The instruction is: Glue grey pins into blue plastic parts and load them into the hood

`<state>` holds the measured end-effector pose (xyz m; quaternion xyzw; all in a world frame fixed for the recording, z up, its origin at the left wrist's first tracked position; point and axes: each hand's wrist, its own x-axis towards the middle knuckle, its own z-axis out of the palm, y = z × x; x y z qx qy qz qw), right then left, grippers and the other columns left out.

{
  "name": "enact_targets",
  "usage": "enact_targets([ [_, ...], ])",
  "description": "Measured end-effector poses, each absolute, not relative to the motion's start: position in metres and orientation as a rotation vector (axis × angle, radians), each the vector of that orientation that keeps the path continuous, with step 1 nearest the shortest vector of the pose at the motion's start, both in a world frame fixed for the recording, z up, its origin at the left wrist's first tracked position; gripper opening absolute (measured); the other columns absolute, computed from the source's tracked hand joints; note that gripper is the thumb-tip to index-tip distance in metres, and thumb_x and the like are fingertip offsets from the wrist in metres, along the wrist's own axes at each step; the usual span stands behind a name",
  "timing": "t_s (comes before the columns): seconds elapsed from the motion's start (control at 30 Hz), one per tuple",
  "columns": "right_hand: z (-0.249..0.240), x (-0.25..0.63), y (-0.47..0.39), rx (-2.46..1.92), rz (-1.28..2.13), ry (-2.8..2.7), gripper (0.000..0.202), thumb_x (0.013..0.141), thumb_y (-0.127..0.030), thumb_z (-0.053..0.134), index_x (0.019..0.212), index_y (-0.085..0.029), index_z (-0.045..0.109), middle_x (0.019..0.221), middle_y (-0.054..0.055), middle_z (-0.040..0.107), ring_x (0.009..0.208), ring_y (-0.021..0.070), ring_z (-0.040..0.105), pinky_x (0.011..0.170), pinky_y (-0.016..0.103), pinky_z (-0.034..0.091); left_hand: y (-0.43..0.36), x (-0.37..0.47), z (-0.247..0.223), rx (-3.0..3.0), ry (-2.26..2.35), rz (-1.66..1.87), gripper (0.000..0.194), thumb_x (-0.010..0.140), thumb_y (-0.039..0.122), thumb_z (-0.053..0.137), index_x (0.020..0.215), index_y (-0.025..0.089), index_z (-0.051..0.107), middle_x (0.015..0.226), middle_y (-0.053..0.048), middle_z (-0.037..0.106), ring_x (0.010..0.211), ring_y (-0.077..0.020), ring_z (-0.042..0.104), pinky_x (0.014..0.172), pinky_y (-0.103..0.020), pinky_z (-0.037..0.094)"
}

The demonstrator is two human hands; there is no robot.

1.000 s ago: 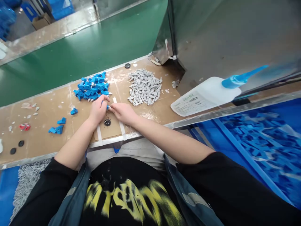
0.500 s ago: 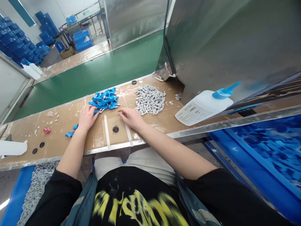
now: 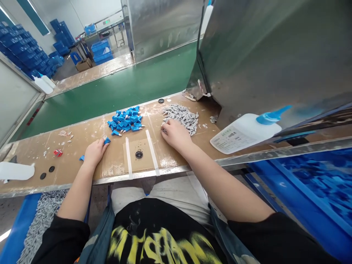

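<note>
Head view: the left hand [image 3: 95, 152] pinches an angular blue plastic piece [image 3: 107, 140] over brown cardboard [image 3: 115, 150]; the right hand [image 3: 176, 135], grip unclear, touches slender grey pieces [image 3: 183, 114]; a blue crate [image 3: 275, 182] holds blue parts [image 3: 327, 183].

Left heap [image 3: 125, 120] and right heap [image 3: 183, 114] on bench [image 3: 112, 163]; conveyor belt [image 3: 123, 84] along far edge. Near edge: disc [image 3: 139, 154] on cardboard pad [image 3: 145, 165]. Bottle [image 3: 243, 134] right of right heap.

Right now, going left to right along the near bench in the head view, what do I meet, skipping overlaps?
White bottle, two black discs, red part, left hand, blue pile, right hand, labelled bottle.
</note>
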<state>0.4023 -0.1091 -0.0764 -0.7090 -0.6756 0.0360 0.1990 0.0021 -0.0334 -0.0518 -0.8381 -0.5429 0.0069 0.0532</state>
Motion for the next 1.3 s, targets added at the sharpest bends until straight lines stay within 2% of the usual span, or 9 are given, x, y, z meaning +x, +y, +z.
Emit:
enact_targets([
  [0.13,-0.079,0.407,-0.108,-1.891,0.207,-1.735,0.018,0.094,-0.025,0.062,0.096,-0.020,0.079,0.106,0.014,0.066,0.100,0.0301,0.063,0.082,0.040,0.047,-0.031,-0.002,-0.050,-2.677,-1.692,-0.112,0.039,0.107,0.054,0.039,0.118,0.022,0.059,0.107,-0.014,0.071,0.105,-0.0347,0.068,0.085,-0.039,0.047],
  [0.23,-0.079,0.408,-0.107,-1.749,0.231,-1.607,0.015,0.092,-0.027,0.064,0.093,-0.020,0.077,0.106,0.013,0.068,0.103,0.0296,0.064,0.092,0.042,0.049,-0.032,0.000,-0.047,-2.730,-1.823,-0.532,0.032,0.104,0.052,0.049,0.115,0.024,0.059,0.096,-0.008,0.068,0.091,-0.0278,0.066,0.081,-0.035,0.047],
  [0.33,-0.075,0.397,-0.106,-1.553,0.378,-1.539,0.018,0.097,-0.032,0.059,0.099,-0.020,0.072,0.099,0.010,0.071,0.093,0.0258,0.066,0.087,0.040,0.051,-0.028,0.017,-0.042,-2.655,-2.038,-1.496,0.032,0.099,0.057,0.057,0.097,0.025,0.055,0.072,0.001,0.050,0.065,-0.0175,0.052,0.065,-0.029,0.042],
  [0.43,-0.075,0.378,-0.104,-1.395,0.612,-1.522,0.024,0.101,-0.041,0.056,0.099,-0.021,0.070,0.087,0.005,0.073,0.080,0.0223,0.067,0.078,0.037,0.051,-0.019,0.043,-0.031,-2.437,-2.111,-2.665,0.046,0.098,0.063,0.056,0.081,0.024,0.039,0.065,0.006,0.030,0.054,-0.0117,0.038,0.055,-0.023,0.038],
  [0.53,-0.081,0.361,-0.102,-1.232,0.693,-1.614,0.031,0.104,-0.044,0.053,0.102,-0.022,0.074,0.099,0.007,0.077,0.095,0.0242,0.071,0.089,0.040,0.055,-0.012,0.074,-0.018,-2.353,-1.961,-3.237,0.047,0.100,0.059,0.056,0.079,0.023,0.035,0.067,0.005,0.030,0.054,-0.0097,0.038,0.047,-0.019,0.033],
  [0.63,-0.091,0.356,-0.105,-1.134,0.738,-1.749,0.037,0.107,-0.042,0.047,0.123,-0.024,0.074,0.115,0.010,0.076,0.109,0.0245,0.072,0.099,0.043,0.056,-0.008,0.105,-0.014,-2.429,-1.956,-3.234,0.038,0.099,0.053,0.057,0.083,0.022,0.041,0.075,0.002,0.050,0.050,-0.0069,0.036,0.040,-0.020,0.021],
  [0.77,-0.100,0.360,-0.112,-1.169,0.878,-1.783,0.035,0.104,-0.044,0.057,0.129,-0.025,0.072,0.112,0.008,0.078,0.097,0.0223,0.074,0.093,0.041,0.059,-0.010,0.135,-0.028,-2.747,-1.773,-3.149,0.031,0.088,0.039,0.068,0.091,0.024,0.042,0.092,0.002,0.066,0.043,-0.0040,0.035,0.039,-0.022,0.023],
  [1.0,-0.095,0.364,-0.122,-1.061,0.935,-1.982,0.024,0.104,-0.042,0.060,0.109,-0.025,0.076,0.107,0.006,0.080,0.099,0.0214,0.075,0.092,0.037,0.059,-0.022,0.141,-0.053,-3.175,-1.986,-2.607,0.048,0.089,0.042,0.075,0.132,0.032,0.055,0.111,-0.007,0.070,0.047,-0.0070,0.046,0.041,-0.024,0.030],
  [1.3,-0.091,0.360,-0.133,-1.073,0.772,-2.270,0.026,0.110,-0.039,0.049,0.110,-0.024,0.069,0.102,0.009,0.073,0.096,0.0231,0.069,0.087,0.039,0.057,-0.021,0.156,-0.080,-2.885,-2.175,-2.833,0.033,0.095,0.035,0.079,0.110,0.022,0.054,0.100,-0.005,0.064,0.069,-0.0131,0.064,0.055,-0.020,0.045],
])
